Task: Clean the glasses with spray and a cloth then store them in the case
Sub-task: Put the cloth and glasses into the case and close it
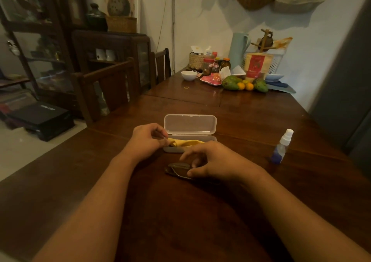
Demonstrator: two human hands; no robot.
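Our left hand (147, 138) curls at the case's nine o'clock end and pinches the yellow cloth (188, 143) lying inside, we judge to draw it out for wiping. The case (190, 124) sits with its lid up, ready to receive. At its six o'clock the glasses (176, 169) lie on the table (251, 111), and our right hand (214, 162) grasps them between thumb and fingers. The spray (282, 147) stands at three o'clock, within reach.
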